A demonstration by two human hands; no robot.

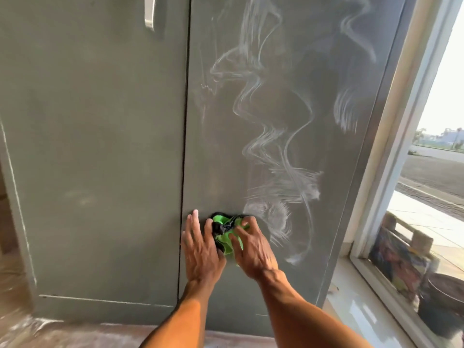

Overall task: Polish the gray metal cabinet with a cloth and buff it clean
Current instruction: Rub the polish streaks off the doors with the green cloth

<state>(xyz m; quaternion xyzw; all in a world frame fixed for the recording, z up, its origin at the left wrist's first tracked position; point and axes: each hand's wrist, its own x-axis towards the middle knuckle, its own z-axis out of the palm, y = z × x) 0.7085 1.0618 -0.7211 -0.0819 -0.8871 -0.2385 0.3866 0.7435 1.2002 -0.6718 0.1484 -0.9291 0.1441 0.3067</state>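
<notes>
The bunched green-and-black cloth (226,237) sits low on the right door of the gray metal cabinet (100,146), beside the centre seam. The right hand (253,249) grips it with curled fingers; the left hand (200,252) lies flat alongside, fingers straight. Above, white swirled streaks (271,146) cover the door; a pale window frame (401,121) stands to the right.

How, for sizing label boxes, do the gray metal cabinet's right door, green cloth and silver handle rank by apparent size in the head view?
1. gray metal cabinet's right door, by far
2. green cloth, though partly covered
3. silver handle, cut off by the top edge, so only its visible part counts
</notes>
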